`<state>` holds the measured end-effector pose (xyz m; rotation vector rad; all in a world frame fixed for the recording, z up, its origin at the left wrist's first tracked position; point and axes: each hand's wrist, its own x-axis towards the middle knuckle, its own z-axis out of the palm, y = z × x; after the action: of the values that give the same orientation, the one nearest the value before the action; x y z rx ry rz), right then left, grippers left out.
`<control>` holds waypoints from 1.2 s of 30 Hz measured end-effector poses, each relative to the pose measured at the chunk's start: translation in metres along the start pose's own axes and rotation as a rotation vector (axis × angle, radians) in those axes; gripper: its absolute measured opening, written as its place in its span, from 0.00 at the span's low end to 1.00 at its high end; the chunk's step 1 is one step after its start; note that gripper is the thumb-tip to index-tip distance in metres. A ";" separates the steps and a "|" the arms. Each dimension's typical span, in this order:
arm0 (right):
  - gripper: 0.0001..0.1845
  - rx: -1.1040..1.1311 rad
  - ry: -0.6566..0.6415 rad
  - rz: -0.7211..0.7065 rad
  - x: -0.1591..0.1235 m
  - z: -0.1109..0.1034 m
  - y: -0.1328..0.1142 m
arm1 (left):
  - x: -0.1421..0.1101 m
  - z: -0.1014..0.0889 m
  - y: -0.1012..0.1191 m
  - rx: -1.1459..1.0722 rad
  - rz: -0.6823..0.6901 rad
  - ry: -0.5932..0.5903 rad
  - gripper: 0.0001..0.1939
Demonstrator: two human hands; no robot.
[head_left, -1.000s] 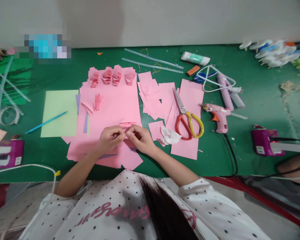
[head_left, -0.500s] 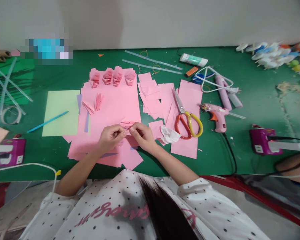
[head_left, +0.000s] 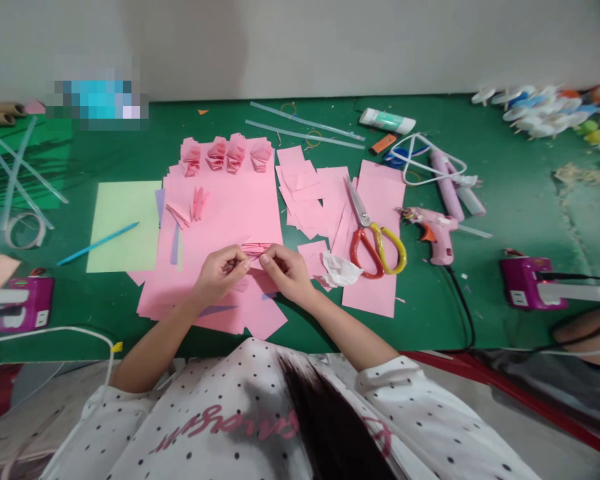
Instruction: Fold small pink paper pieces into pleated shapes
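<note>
Between my hands is a small pink pleated paper (head_left: pixel 256 249), its narrow folds lying crosswise. My left hand (head_left: pixel 225 268) pinches its left end with thumb and fingers. At the other end my right hand (head_left: pixel 286 268) grips it, thumb on the near side. Both hands are just over a stack of pink paper sheets (head_left: pixel 225 207). Toward the stack's left lie two folded pink strips (head_left: pixel 197 203), and several fanned pink paper pieces (head_left: pixel 217 153) line its far edge.
Right of the stack are cut pink paper pieces (head_left: pixel 300 190), scissors (head_left: pixel 375 240), crumpled white tissue (head_left: pixel 341 269) and a pink glue gun (head_left: pixel 436 233) with a black cord. A blue pencil (head_left: pixel 97 244) crosses pale green paper (head_left: pixel 123 200) at left. Clear glue sticks (head_left: pixel 305 123) lie behind.
Both hands stay in nearly the same place, still holding the pleated paper. The view has shifted very slightly; nothing on the table has visibly moved.
</note>
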<state>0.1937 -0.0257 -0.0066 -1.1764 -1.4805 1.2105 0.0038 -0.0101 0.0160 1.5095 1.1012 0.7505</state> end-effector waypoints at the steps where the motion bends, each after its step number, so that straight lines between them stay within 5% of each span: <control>1: 0.23 -0.004 0.006 -0.007 0.000 0.000 0.000 | 0.000 0.000 0.000 -0.007 -0.013 -0.018 0.13; 14: 0.22 -0.041 -0.052 -0.098 -0.001 0.000 0.003 | -0.001 0.002 -0.002 -0.151 -0.143 -0.117 0.19; 21: 0.21 -0.065 -0.070 -0.133 -0.002 0.000 0.003 | -0.002 0.004 -0.003 -0.050 -0.075 -0.158 0.19; 29: 0.24 0.068 -0.191 0.025 -0.002 -0.002 0.001 | -0.005 0.004 0.003 -0.143 -0.087 -0.111 0.20; 36: 0.24 -0.008 -0.155 0.021 -0.003 0.001 0.003 | -0.003 0.006 -0.004 -0.086 -0.169 -0.116 0.20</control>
<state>0.1937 -0.0286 -0.0098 -1.1264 -1.5913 1.3362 0.0071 -0.0149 0.0114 1.3517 1.0808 0.5791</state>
